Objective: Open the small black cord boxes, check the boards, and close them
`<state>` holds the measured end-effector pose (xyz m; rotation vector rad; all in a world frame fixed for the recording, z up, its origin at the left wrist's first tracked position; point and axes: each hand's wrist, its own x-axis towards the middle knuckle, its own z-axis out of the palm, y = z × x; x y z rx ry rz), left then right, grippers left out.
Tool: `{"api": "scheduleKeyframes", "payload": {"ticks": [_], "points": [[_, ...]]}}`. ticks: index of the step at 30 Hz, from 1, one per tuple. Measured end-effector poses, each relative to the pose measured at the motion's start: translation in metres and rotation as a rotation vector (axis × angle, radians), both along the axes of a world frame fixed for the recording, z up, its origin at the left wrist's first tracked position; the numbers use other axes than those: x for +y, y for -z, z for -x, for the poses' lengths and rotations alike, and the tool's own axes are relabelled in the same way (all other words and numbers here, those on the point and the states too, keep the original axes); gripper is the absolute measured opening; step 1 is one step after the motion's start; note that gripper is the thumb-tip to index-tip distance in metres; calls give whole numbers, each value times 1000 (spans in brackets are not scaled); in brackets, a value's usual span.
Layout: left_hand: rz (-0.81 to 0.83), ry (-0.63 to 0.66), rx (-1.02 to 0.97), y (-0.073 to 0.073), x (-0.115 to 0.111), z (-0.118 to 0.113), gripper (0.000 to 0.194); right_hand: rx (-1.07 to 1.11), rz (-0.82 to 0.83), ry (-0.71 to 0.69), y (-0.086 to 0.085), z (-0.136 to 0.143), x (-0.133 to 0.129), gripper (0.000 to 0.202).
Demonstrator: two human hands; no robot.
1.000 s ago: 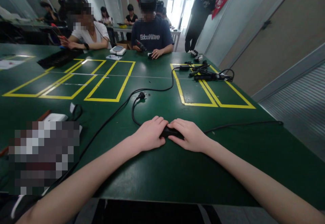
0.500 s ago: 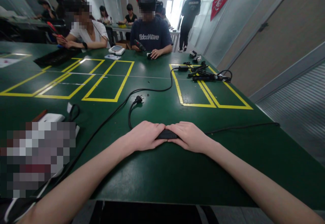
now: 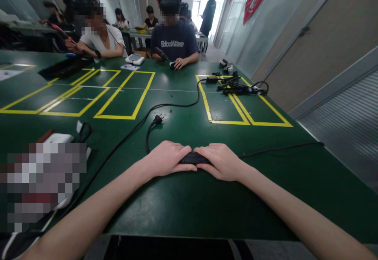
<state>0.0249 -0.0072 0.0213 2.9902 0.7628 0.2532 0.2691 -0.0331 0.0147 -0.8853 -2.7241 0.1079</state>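
Black adapter (image 3: 193,158), roughly level, towards the near edge of the table (image 3: 183,205); whether its underside rests on the table cannot be told. Left hand (image 3: 167,158): curled round one end, thumb on the near side, fingers over the top. Right hand (image 3: 223,161): curled likewise round the other end, its fingertips close to the left hand's. Chief hazard, as judged: the cord (image 3: 280,149), which reaches the table's right edge and may hang beyond it, could catch there and jerk the adapter if it were drawn leftward. Second: the plug (image 3: 158,119), loose towards the table's middle on a short curved lead (image 3: 147,136); a lift or turn could drag its bare pins across the table. Third: the long cable (image 3: 177,105) passes close to the left forearm (image 3: 97,211) at the table's near left, so a sweep of that arm might pull it and tug the box (image 3: 212,80) at the table's far right. Clamping hard at the ends could also kink cord and lead where they enter, though the hands hide both joints
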Motion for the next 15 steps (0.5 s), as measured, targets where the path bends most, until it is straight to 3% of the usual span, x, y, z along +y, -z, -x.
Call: {"api": "scheduleKeyframes", "payload": {"ticks": [7,15], "points": [[94,-29,-12,0,-1,-1,48,54,32,-13,1,0,-1,28],[575,-262,-142,-11,-4,-2,51,58,-388,-108,9,-4,3,31]]}}
